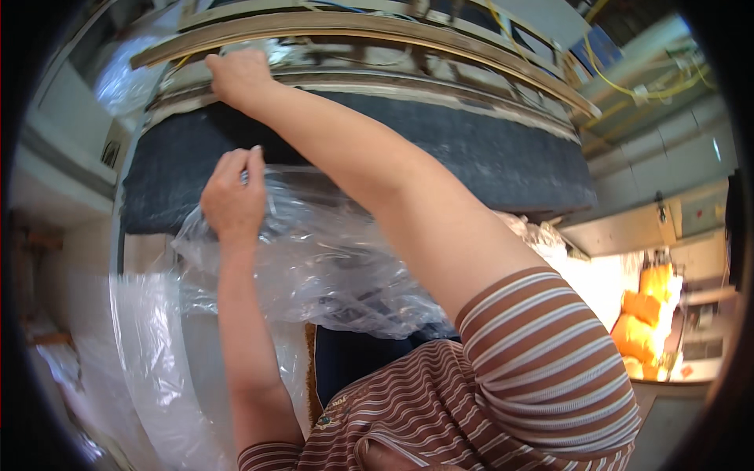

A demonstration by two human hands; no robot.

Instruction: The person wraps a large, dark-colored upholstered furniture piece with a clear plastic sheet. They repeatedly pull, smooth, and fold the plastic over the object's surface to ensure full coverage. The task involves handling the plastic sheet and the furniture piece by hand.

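Clear plastic film (338, 267) lies bunched over my lap and against the front of a dark cloth-covered ledge (471, 149). Beside its upper left edge, my left hand (234, 192) is closed, thumb upward, with the film gathered at its fingers. My right hand (239, 77) reaches across the ledge to the far left. It is curled into a closed grip under a long wooden bar (353, 25), and its fingertips are hidden. A shiny bit of clear plastic shows just right of that hand.
A metal rail (377, 80) runs along the back of the ledge. More clear plastic sheeting (153, 345) hangs at the left. Yellow cords (628, 90) cross at the upper right. Bright orange bundles (644, 322) are at the far right.
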